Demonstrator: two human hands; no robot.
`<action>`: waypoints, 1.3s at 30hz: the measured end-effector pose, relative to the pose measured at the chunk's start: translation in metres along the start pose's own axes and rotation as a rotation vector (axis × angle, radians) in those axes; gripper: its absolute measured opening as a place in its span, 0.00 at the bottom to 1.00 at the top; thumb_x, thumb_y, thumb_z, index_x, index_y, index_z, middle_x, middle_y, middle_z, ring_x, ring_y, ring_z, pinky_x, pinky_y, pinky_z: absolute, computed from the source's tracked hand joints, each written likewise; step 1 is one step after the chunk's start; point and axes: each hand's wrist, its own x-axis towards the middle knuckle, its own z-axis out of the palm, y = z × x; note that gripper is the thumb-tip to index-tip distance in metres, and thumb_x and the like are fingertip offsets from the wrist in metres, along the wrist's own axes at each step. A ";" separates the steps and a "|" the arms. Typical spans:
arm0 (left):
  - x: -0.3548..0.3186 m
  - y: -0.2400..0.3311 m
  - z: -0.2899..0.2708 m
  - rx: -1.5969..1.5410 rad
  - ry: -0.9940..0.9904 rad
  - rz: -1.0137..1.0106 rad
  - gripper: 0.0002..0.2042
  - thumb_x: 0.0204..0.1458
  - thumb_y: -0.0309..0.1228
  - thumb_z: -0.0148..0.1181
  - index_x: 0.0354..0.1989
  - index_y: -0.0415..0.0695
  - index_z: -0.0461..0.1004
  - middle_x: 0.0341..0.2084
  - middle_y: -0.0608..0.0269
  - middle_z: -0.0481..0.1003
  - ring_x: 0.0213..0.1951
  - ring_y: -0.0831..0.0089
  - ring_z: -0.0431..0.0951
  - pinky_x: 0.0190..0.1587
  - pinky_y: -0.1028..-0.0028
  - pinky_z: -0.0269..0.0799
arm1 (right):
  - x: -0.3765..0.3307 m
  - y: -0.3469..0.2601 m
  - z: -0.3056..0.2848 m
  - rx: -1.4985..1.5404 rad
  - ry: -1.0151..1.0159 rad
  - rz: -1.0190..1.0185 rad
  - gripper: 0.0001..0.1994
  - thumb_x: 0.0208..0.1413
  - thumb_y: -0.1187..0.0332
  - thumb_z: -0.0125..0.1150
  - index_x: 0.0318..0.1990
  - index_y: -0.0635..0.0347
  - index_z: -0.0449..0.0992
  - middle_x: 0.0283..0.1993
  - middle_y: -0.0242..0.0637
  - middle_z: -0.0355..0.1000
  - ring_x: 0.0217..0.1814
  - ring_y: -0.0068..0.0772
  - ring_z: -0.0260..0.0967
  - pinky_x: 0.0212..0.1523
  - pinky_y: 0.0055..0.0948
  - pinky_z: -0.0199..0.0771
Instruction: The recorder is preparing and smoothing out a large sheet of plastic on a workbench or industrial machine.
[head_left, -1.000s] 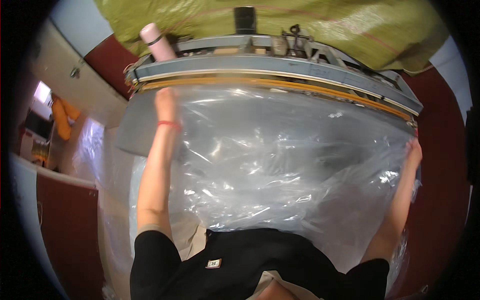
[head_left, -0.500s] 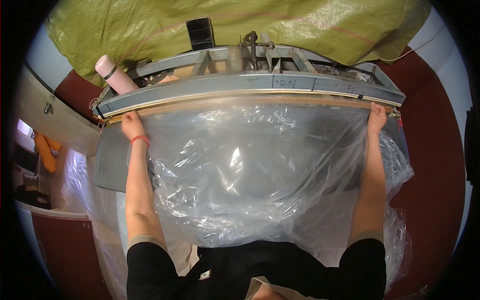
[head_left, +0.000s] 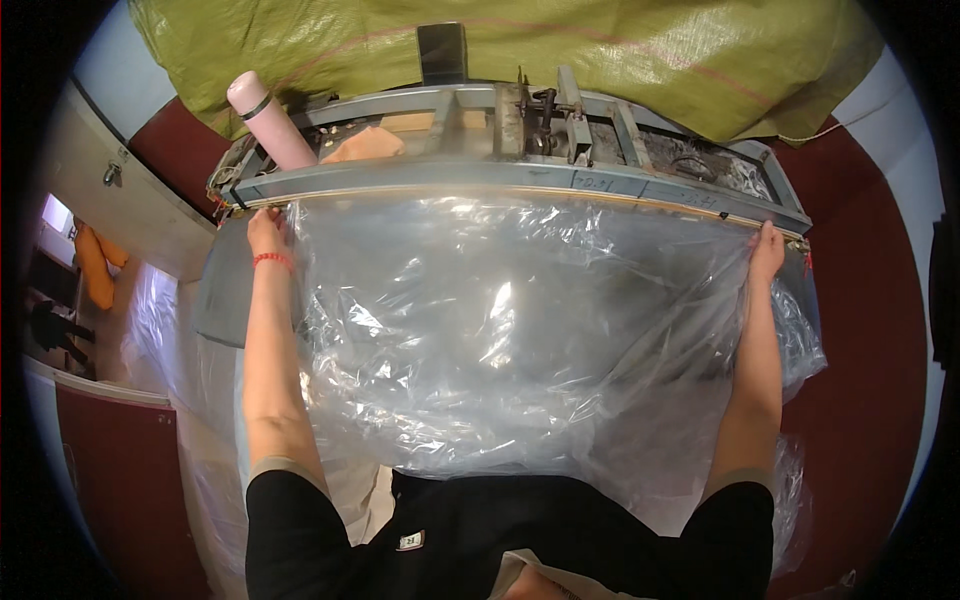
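**Held at both upper corners: clear plastic film sheet (head_left: pixel 480 275)**

Lying toward 4 o'clock from left hand (head_left: pixel 268 235), toward 8 o'clock from right hand (head_left: pixel 766 252); reaching, at 12 o'clock, to grey metal frame (head_left: pixel 450 175). Transparent, glossy, creased, streaked with white glints. Left: curled closed, pinching film at 10 o'clock corner. Right: pressed together, pointing up, pinching film at 2 o'clock corner.
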 end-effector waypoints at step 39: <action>-0.294 0.033 -0.059 0.395 -0.937 0.488 0.24 0.47 0.43 0.55 0.48 0.40 0.64 0.50 0.55 0.62 0.48 0.65 0.65 0.53 0.69 0.57 | -0.308 -0.223 0.156 0.760 -1.351 0.042 0.11 0.55 0.70 0.46 0.44 0.63 0.66 0.39 0.34 0.68 0.39 0.21 0.64 0.40 0.19 0.64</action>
